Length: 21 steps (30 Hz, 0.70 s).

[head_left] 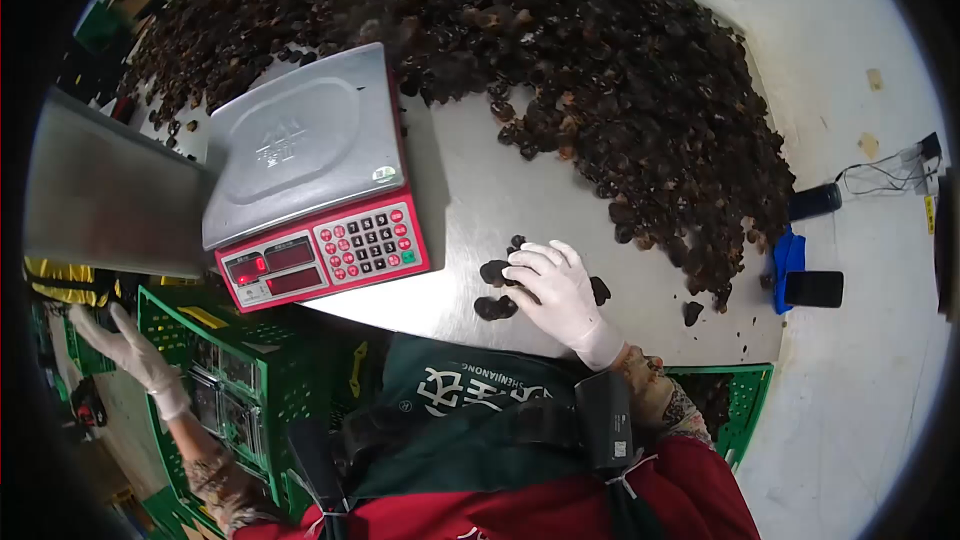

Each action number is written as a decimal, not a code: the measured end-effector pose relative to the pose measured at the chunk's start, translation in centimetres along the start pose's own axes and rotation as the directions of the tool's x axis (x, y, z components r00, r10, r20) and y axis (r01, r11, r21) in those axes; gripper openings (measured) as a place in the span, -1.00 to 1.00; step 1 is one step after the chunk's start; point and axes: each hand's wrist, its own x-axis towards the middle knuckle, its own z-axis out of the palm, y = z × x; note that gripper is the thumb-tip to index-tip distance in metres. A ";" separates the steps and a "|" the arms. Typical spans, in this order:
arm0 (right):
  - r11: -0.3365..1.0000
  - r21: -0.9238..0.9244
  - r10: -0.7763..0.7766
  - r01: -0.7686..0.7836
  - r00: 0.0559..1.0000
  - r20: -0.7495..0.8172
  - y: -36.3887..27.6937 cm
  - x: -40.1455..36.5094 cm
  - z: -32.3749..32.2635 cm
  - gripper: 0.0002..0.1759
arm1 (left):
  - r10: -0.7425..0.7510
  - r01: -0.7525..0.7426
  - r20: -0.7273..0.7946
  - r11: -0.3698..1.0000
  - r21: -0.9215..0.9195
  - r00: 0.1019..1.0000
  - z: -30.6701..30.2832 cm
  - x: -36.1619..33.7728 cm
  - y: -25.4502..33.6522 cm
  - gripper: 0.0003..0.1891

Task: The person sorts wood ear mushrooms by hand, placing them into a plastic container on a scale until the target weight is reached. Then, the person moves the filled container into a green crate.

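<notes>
My right hand (555, 298), in a white glove, rests low over the steel table near its front edge, palm down, fingers slightly apart. Its fingertips touch or nearly touch dark, wrinkled pieces that look like dried mushrooms (493, 273). Another dark piece (494, 309) lies by the thumb, and one more (600, 290) shows past the hand's right side. What is under the palm is hidden. Out at the left, my left hand (135, 358), also gloved, is held with fingers spread and nothing in it, beside a green crate (250, 360).
A red-and-silver digital scale (310, 150) stands left of centre, its pan bare. Behind and to the right spreads a large heap of dark pieces (640, 90). A metal panel (110, 190) rises at the left. A phone (813, 289) lies at the right; another green crate (752, 410) sits below.
</notes>
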 end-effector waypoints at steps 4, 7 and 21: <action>0.973 0.123 0.215 -0.193 0.955 -0.202 -0.7 -2.1 -4.9 -0.63 | 0.355 -0.351 0.024 0.909 0.226 0.935 0.5 10.0 -0.5 -0.40; 0.913 -0.038 0.368 -0.405 0.863 -0.345 0.9 -4.3 -6.1 -0.64 | 0.376 -0.410 0.163 0.831 0.377 0.912 1.0 15.0 -1.7 -0.47; 0.798 -0.250 0.405 -0.548 0.795 -0.451 5.9 -4.5 -4.7 -0.61 | -0.173 0.080 0.500 0.976 0.203 0.848 -3.6 28.7 -3.0 -0.72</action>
